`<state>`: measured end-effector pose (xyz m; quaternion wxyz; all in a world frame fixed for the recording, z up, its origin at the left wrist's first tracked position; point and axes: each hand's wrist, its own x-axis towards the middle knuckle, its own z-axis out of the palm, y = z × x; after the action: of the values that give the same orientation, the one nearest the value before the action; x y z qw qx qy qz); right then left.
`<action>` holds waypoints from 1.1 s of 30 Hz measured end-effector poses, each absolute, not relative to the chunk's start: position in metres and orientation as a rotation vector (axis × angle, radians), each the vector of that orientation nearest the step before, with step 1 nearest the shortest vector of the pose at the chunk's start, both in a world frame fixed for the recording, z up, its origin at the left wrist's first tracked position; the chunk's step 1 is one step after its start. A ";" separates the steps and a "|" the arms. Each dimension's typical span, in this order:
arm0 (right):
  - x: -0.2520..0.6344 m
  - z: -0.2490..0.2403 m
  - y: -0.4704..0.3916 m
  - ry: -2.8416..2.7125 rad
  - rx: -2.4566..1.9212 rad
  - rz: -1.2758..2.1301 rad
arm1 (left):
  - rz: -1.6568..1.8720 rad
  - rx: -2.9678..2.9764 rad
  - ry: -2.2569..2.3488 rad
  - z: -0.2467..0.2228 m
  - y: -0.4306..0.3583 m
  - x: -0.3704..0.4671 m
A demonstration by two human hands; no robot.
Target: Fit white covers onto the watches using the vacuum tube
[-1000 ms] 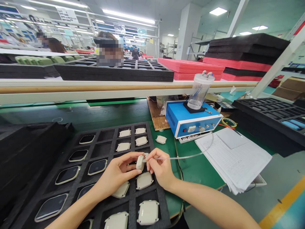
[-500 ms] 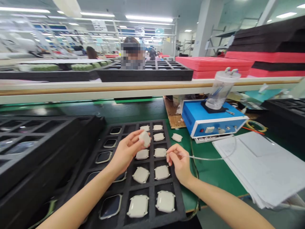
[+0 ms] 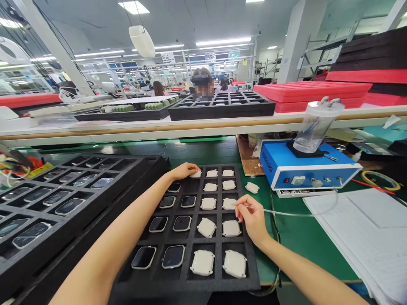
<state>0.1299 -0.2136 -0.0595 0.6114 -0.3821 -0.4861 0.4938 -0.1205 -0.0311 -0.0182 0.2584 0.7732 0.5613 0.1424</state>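
My left hand (image 3: pixel 185 170) reaches to the far row of the black foam tray (image 3: pixel 254 264), its fingers closed on a pale watch case (image 3: pixel 197 174) at a compartment there. My right hand (image 3: pixel 252 216) pinches the end of a thin clear tube (image 3: pixel 286 214) over the tray's right edge, close to another pale watch case (image 3: pixel 229 204). The tip of the tube is mostly hidden by my fingers. Pale cases fill the two right columns; dark-screened watch faces (image 3: pixel 173 256) lie in the left columns. One loose case (image 3: pixel 252 187) rests on the green mat outside the tray.
A blue control box (image 3: pixel 308 165) with a clear cylinder (image 3: pixel 319 127) on top stands at the right. White papers (image 3: pixel 359 228) lie in front of it. More black trays (image 3: pixel 95 186) are stacked at the left. A shelf (image 3: pixel 143 129) crosses behind, with a person beyond.
My left hand has carried the pale case away from above the middle of the tray to its far row. My right hand keeps its place by the tray's right edge. The camera view has turned left.
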 end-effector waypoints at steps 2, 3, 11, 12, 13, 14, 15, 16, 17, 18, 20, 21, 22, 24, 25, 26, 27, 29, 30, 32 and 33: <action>0.130 -0.060 -0.214 -1.124 -0.879 1.141 | 0.329 2.189 1.561 -0.016 -0.035 -0.116; 0.130 -0.060 -0.214 -1.125 -0.878 1.140 | 0.316 2.229 1.596 -0.015 -0.038 -0.113; 0.132 -0.059 -0.213 -1.154 -0.865 1.138 | 0.182 2.431 1.806 0.003 -0.102 -0.104; 0.132 -0.059 -0.213 -1.159 -0.860 1.139 | 0.137 2.457 1.763 0.004 -0.113 -0.105; 0.132 -0.059 -0.214 -1.160 -0.857 1.138 | 0.099 2.482 1.710 0.005 -0.125 -0.106; 0.132 -0.058 -0.214 -1.160 -0.856 1.134 | 0.072 2.505 1.655 0.005 -0.135 -0.107; 0.132 -0.058 -0.214 -1.156 -0.858 1.127 | 0.055 2.524 1.605 0.004 -0.144 -0.107; 0.133 -0.058 -0.215 -1.151 -0.863 1.119 | 0.049 2.539 1.568 0.003 -0.151 -0.107; 0.133 -0.058 -0.214 -1.145 -0.866 1.111 | 0.050 2.550 1.545 0.002 -0.156 -0.107; 0.133 -0.058 -0.214 -1.141 -0.867 1.105 | 0.056 2.557 1.535 0.000 -0.159 -0.106; 0.133 -0.059 -0.213 -1.140 -0.864 1.103 | 0.078 2.558 1.547 -0.005 -0.160 -0.104; 0.133 -0.059 -0.213 -1.144 -0.863 1.106 | 0.093 2.552 1.561 -0.008 -0.160 -0.104; 0.133 -0.060 -0.213 -1.149 -0.863 1.109 | 0.111 2.542 1.576 -0.010 -0.159 -0.104; 0.133 -0.061 -0.213 -1.158 -0.868 1.107 | 0.151 2.510 1.598 -0.010 -0.156 -0.105; 0.133 -0.061 -0.212 -1.159 -0.872 1.103 | 0.178 2.489 1.605 -0.007 -0.155 -0.107; 0.133 -0.062 -0.212 -1.156 -0.876 1.099 | 0.215 2.467 1.610 -0.003 -0.155 -0.108; 0.133 -0.062 -0.212 -1.154 -0.879 1.097 | 0.266 2.444 1.614 0.002 -0.155 -0.109; 0.132 -0.062 -0.211 -1.153 -0.880 1.098 | 0.407 2.392 1.607 0.013 -0.160 -0.105; 0.132 -0.062 -0.211 -1.156 -0.878 1.098 | 0.477 2.372 1.592 0.017 -0.163 -0.100; 0.131 -0.062 -0.211 -1.167 -0.876 1.096 | 0.647 2.264 1.491 0.016 -0.171 -0.083; 0.131 -0.061 -0.211 -1.174 -0.880 1.092 | 0.731 2.173 1.403 0.012 -0.174 -0.073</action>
<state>0.1313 -0.2108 -0.0613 0.6103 -0.3811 -0.5084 0.4731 -0.0728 -0.1738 0.0120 0.2249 0.7878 0.5085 0.2650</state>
